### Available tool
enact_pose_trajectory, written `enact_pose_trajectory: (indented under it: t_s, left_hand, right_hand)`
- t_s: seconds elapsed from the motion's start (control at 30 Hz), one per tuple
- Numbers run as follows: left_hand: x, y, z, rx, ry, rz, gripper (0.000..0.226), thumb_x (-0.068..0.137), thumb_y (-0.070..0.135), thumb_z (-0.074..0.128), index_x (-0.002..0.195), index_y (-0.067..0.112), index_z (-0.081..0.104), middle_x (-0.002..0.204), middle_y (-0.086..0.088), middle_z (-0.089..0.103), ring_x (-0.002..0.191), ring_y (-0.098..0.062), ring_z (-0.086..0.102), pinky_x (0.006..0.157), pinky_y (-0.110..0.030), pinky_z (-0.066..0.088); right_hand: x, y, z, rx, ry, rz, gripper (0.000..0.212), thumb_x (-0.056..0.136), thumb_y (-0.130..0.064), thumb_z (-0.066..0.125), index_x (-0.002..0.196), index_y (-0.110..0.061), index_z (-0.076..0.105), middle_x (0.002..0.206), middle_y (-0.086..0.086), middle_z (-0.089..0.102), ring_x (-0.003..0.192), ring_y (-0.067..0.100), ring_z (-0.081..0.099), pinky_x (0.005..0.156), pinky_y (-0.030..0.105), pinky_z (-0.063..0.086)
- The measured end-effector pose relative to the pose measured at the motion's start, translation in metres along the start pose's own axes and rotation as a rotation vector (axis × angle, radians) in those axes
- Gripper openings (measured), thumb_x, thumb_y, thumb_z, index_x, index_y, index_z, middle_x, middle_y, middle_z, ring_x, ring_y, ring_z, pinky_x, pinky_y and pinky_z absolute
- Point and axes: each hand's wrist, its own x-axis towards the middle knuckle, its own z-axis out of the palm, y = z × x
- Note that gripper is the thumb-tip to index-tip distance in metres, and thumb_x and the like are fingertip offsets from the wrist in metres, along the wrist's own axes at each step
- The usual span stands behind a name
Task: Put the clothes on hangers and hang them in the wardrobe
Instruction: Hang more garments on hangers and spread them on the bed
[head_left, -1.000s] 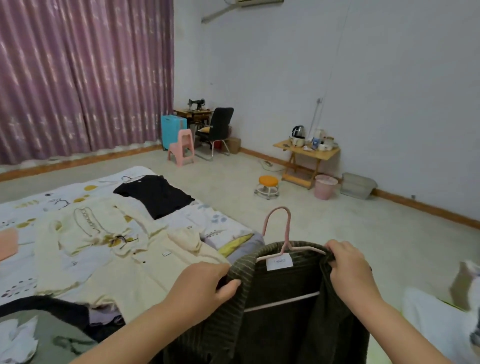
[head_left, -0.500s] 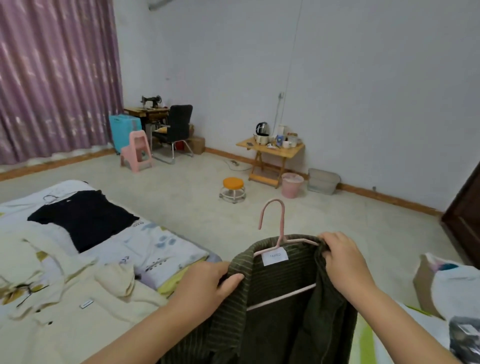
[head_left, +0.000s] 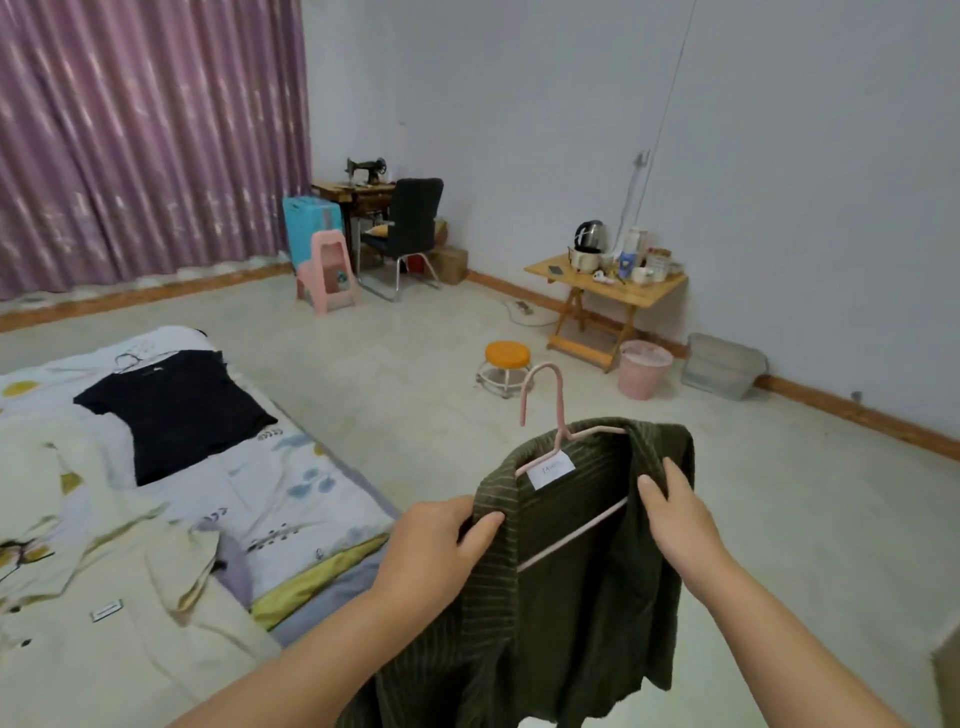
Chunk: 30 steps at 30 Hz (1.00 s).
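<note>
A dark green striped garment (head_left: 576, 597) hangs on a pink hanger (head_left: 550, 410) in front of me, its white neck label facing me. My left hand (head_left: 436, 545) grips the garment's left shoulder. My right hand (head_left: 675, 514) holds the right shoulder, thumb on the inside of the fabric. The hanger's hook stands up above the collar. On the bed (head_left: 311, 499) at left lie a black top (head_left: 176, 405) with a hanger at its neck and a cream garment (head_left: 104, 597). No wardrobe is in view.
Bare floor stretches ahead. An orange stool (head_left: 506, 361), a pink bin (head_left: 644, 369) and a clear box (head_left: 722, 366) stand near a small wooden table (head_left: 608, 291) by the wall. A black chair (head_left: 405, 234), pink stool (head_left: 327, 270) and sewing machine sit in the far corner.
My view swung right, then partly back left and down. The garment's right shoulder now sits over the hanger end, and my right hand has slid lower on it.
</note>
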Motion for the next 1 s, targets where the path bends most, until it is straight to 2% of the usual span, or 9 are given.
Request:
enact_pose_trajectory:
  t_s: [0.1,0.17,0.23,0.4,0.53,0.67,0.77,0.9,1.0]
  left_hand:
    - [0.032,-0.009,0.008,-0.057,0.046,-0.055,0.033,0.092,0.042,0.046,0.085,0.016,0.065,0.077,0.001,0.066,0.071,-0.01,0.058,0.068,-0.026,0.047]
    - [0.053,-0.019,0.01,-0.102,0.071,-0.081,0.028,0.092,0.04,0.048,0.085,0.018,0.064,0.076,0.004,0.065,0.07,-0.007,0.058,0.062,-0.019,0.045]
    - [0.071,-0.033,0.009,-0.156,0.101,-0.105,0.022,0.092,0.037,0.05,0.081,0.023,0.062,0.07,0.011,0.061,0.067,-0.004,0.057,0.056,-0.01,0.038]
    - [0.122,-0.095,-0.006,-0.237,0.138,-0.181,0.02,0.092,0.034,0.051,0.078,0.025,0.062,0.07,0.012,0.062,0.066,-0.003,0.058,0.057,-0.012,0.038]
    - [0.174,-0.171,-0.029,-0.26,0.152,-0.231,0.018,0.092,0.033,0.052,0.082,0.025,0.065,0.075,0.01,0.067,0.07,-0.003,0.06,0.064,-0.017,0.046]
    - [0.219,-0.261,-0.053,-0.215,0.148,-0.309,0.022,0.092,0.032,0.052,0.082,0.02,0.067,0.072,0.009,0.066,0.068,-0.004,0.059,0.061,-0.015,0.043]
    - [0.244,-0.336,-0.064,-0.176,0.14,-0.377,0.026,0.091,0.033,0.052,0.082,0.016,0.068,0.072,0.005,0.067,0.068,-0.007,0.06,0.066,-0.027,0.05]
    - [0.267,-0.429,-0.075,-0.069,0.141,-0.446,0.027,0.092,0.033,0.051,0.072,0.018,0.062,0.062,0.008,0.06,0.06,-0.006,0.055,0.054,-0.018,0.037]
    - [0.272,-0.496,-0.074,0.008,0.153,-0.53,0.031,0.093,0.034,0.05,0.067,0.017,0.058,0.058,0.005,0.056,0.057,-0.008,0.052,0.051,-0.019,0.033]
  right_hand:
    - [0.032,-0.003,0.018,0.043,-0.048,-0.029,0.051,0.099,-0.027,0.038,0.148,-0.021,0.024,0.15,0.004,0.034,0.137,0.026,0.034,0.113,0.046,0.03]
    - [0.053,-0.01,0.03,0.061,-0.061,-0.03,0.052,0.099,-0.023,0.04,0.148,-0.023,0.024,0.15,0.003,0.035,0.137,0.026,0.034,0.112,0.046,0.032]
    - [0.074,-0.021,0.046,0.071,-0.075,-0.039,0.054,0.098,-0.018,0.042,0.148,-0.026,0.024,0.15,0.002,0.035,0.137,0.025,0.035,0.112,0.046,0.033]
    - [0.123,-0.064,0.114,0.086,-0.098,-0.089,0.056,0.096,-0.012,0.043,0.147,-0.027,0.027,0.148,0.001,0.038,0.135,0.023,0.037,0.111,0.045,0.034]
    - [0.156,-0.105,0.197,0.094,-0.118,-0.119,0.056,0.096,-0.008,0.043,0.147,-0.025,0.028,0.145,0.0,0.041,0.131,0.022,0.042,0.111,0.042,0.035]
    - [0.189,-0.142,0.295,0.09,-0.2,-0.087,0.059,0.095,-0.008,0.044,0.147,-0.027,0.024,0.143,0.002,0.044,0.126,0.022,0.047,0.108,0.043,0.039]
    - [0.211,-0.161,0.37,0.086,-0.289,-0.05,0.06,0.095,-0.008,0.046,0.148,-0.026,0.023,0.144,0.002,0.042,0.128,0.021,0.045,0.11,0.042,0.038]
    - [0.233,-0.175,0.466,0.055,-0.444,0.003,0.062,0.093,-0.006,0.048,0.147,-0.029,0.026,0.137,0.003,0.049,0.125,0.021,0.047,0.109,0.037,0.038]
    - [0.245,-0.176,0.532,-0.02,-0.582,0.025,0.059,0.094,-0.009,0.049,0.146,-0.028,0.028,0.137,0.0,0.05,0.127,0.017,0.045,0.108,0.031,0.036]
